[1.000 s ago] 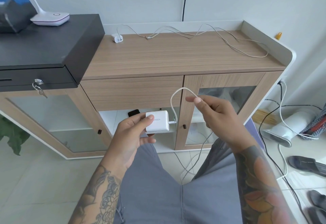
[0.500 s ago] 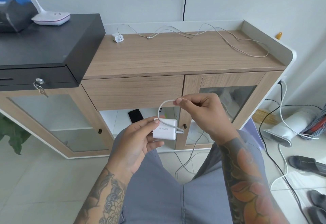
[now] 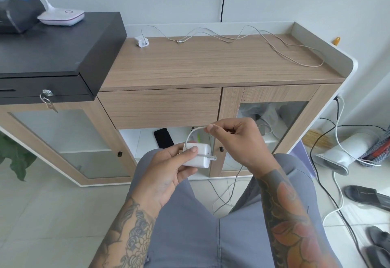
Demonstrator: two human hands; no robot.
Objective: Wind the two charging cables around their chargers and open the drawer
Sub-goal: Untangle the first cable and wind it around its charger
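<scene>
1. Near the centre of the frame, the left hand [image 3: 168,168] grips a white charger [image 3: 197,158], with the thumb laid across its top and the fingers curled underneath.
2. Just to the right and slightly higher, the right hand [image 3: 238,139] pinches the white cable [image 3: 193,134] between thumb and forefinger; the cable arcs from those fingertips down to the charger's far left edge.
3. A plug sticks out of the charger's right side, and more of the cable hangs below the right wrist toward the floor between the person's knees.
4. In the upper part of the frame, a second charger [image 3: 141,41] sits at the back left of the wooden cabinet top [image 3: 211,65], its own cable [image 3: 263,41] sprawled loosely across to the right.
5. The drawer [image 3: 160,107] lies closed under the cabinet top, just above the hands.
6. A dark phone [image 3: 163,138] rests on the open shelf under the drawer.
7. A black box [image 3: 52,50] with keys in its lock occupies the upper left.
</scene>
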